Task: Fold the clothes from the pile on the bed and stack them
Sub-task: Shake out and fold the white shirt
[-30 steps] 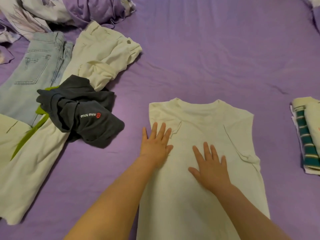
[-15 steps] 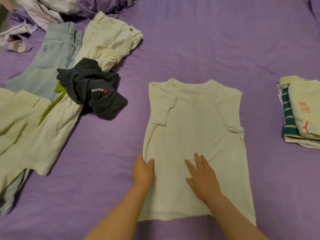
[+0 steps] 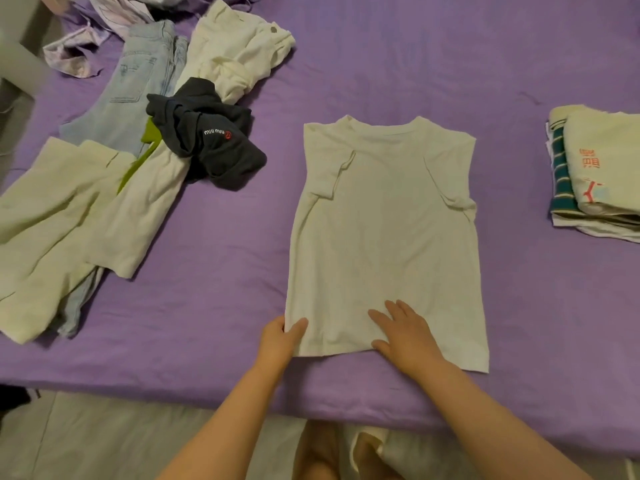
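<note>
Here, a cream cotton T-shirt with its sleeves folded inward lies flat on the purple bed sheet, its hem nearest the person. The left hand pinches the hem's left corner, thumb on top. The right hand rests flat and open on the hem, at three o'clock from the left. At ten o'clock a crumpled dark grey garment reads "miu miu", seen upside down. At three o'clock, a stack of folded clothes bears red print, unreadable.
</note>
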Motion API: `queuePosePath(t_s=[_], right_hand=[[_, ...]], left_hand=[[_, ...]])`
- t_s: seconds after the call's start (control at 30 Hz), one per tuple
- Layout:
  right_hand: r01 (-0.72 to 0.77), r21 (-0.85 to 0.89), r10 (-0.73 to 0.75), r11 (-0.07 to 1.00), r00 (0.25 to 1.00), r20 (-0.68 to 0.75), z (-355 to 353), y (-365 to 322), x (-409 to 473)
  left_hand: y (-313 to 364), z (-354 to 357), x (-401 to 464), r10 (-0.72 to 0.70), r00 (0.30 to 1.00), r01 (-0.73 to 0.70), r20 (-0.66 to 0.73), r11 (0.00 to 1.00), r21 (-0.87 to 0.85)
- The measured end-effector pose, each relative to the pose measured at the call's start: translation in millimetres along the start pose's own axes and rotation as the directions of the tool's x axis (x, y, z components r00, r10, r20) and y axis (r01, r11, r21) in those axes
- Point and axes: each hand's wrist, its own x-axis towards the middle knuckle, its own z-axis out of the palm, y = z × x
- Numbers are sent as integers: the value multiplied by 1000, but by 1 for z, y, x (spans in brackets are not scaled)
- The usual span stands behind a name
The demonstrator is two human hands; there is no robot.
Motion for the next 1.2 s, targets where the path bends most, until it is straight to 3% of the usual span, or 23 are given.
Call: queuePosePath(t_s=[0.07, 0.2, 0.33, 0.43, 0.53, 0.67, 0.77, 0.87, 0.97, 1.07, 1.2], right_hand=[[65, 39, -64, 997, 998, -12, -1, -9, -5], [184, 181, -157, 966, 975, -155, -13, -36, -13], [114, 178, -44, 977, 934, -355, -32, -53, -8], [34, 372, 108, 928, 929, -355, -48, -44, 5], [42, 457, 129, 888, 932, -338, -67, -22, 21], [12, 502, 187, 865, 919, -346, -100, 6, 57], [-29, 497, 244, 867, 895, -373, -126, 19, 87], [-111, 419, 274, 901, 895, -353, -137, 26, 101], [-115, 351, 243, 929, 905, -348, -126, 34, 96], [-93, 189, 160, 978, 911, -380, -104, 42, 82], [-169, 122, 200, 978, 923, -330, -78, 47, 66]], left_hand=[[11, 1, -10, 7, 1000, -7, -1, 997, -83], [50, 4, -22, -1, 995, 42, 96, 905, -424], [93, 8, -17, -63, 957, 226, 283, 774, -592], [120, 7, -2, -118, 926, 353, 359, 613, -707], [143, 2, 23, -115, 907, 403, 404, 510, -760], [171, 2, 64, -124, 900, 423, 418, 481, -768], [184, 11, 94, -121, 927, 362, 354, 533, -765], [188, 20, 116, -82, 969, 218, 234, 734, -643], [184, 33, 124, 36, 978, 21, 204, 963, -268], [176, 55, 121, 125, 941, -131, 315, 991, -2], [169, 92, 114, 90, 893, -178, 441, 970, 164]])
